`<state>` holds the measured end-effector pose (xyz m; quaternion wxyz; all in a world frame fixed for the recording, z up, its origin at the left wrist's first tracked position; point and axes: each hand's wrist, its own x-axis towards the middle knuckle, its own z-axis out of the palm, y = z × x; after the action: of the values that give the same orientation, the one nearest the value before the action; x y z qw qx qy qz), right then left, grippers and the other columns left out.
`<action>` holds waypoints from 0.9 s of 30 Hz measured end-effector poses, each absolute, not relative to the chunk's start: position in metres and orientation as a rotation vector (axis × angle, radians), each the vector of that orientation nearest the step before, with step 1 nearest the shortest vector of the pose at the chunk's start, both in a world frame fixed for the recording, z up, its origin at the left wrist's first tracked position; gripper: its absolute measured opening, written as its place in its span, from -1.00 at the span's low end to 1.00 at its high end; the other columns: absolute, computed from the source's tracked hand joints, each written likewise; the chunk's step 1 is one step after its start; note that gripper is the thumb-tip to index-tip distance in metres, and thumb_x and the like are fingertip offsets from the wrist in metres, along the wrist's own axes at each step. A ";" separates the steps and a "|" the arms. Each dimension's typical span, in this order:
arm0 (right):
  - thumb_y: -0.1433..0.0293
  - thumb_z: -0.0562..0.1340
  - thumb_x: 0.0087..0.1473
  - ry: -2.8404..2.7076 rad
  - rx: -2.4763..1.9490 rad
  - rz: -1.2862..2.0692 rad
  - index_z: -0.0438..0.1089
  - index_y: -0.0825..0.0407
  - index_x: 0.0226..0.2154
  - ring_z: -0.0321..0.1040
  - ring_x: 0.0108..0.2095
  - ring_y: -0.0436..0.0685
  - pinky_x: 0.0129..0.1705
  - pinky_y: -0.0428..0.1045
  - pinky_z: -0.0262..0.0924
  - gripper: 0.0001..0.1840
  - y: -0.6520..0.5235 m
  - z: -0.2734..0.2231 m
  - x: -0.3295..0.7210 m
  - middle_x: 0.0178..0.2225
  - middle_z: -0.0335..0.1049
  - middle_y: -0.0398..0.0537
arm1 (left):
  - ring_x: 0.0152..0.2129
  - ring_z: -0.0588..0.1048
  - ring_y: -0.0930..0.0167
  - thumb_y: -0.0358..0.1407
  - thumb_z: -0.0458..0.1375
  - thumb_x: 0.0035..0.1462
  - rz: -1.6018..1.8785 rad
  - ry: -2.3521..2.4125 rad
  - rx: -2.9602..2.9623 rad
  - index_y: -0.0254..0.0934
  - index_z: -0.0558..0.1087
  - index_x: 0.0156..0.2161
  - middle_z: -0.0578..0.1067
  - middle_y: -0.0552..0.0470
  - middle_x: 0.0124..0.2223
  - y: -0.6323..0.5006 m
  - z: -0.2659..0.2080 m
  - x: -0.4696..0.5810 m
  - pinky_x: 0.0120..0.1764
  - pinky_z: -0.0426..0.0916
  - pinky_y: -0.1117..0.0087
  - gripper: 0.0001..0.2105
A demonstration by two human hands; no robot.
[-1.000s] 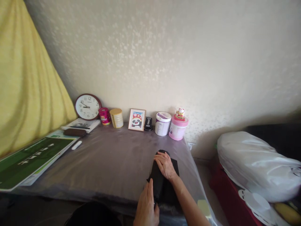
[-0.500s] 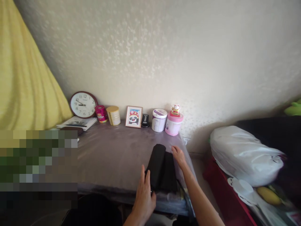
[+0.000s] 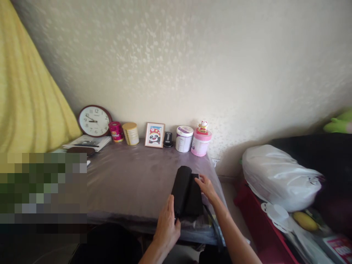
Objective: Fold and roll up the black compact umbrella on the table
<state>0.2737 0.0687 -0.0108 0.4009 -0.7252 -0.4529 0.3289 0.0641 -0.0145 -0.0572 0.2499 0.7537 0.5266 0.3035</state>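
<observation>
A: Support?
B: One table (image 3: 132,176), grey top.
A: Back row, left to right?
B: Clock (image 3: 95,121), magenta tin (image 3: 116,132), yellow tin (image 3: 131,135), frame (image 3: 154,135), black gadget (image 3: 168,140), white tub (image 3: 183,140), pink tub (image 3: 200,144).
A: Before the clock?
B: Papers (image 3: 100,142), stacked flat.
A: Near edge, right?
B: One black bundle (image 3: 181,187): thick roll at left, flatter part beside it.
A: Left front?
B: Pixelated; possibly something green (image 3: 26,187), uncertain.

You are at a table (image 3: 132,176) in what looks like a home. Patterned wallpaper (image 3: 154,55) covers the wall (image 3: 247,73) before you, a yellow curtain (image 3: 30,95) hangs to your left, and a clock (image 3: 94,121) and a framed panda picture (image 3: 154,135) stand along the table's back edge.
</observation>
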 end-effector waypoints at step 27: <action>0.37 0.18 -0.08 -1.207 -1.734 0.834 0.25 0.09 -0.02 0.34 -0.49 0.03 -0.68 -0.15 0.19 -0.50 0.081 0.001 0.221 -0.31 0.39 -0.01 | 0.20 0.02 0.33 -0.53 -0.09 -0.12 0.649 1.484 2.099 -0.54 -0.17 0.23 -0.01 -0.24 0.27 -0.018 -0.041 0.067 0.19 0.01 0.29 -0.27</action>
<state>0.2214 0.0810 0.0010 0.4216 -0.6924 -0.4817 0.3328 0.0672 -0.0185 -0.0410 0.2425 0.7681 0.5429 0.2376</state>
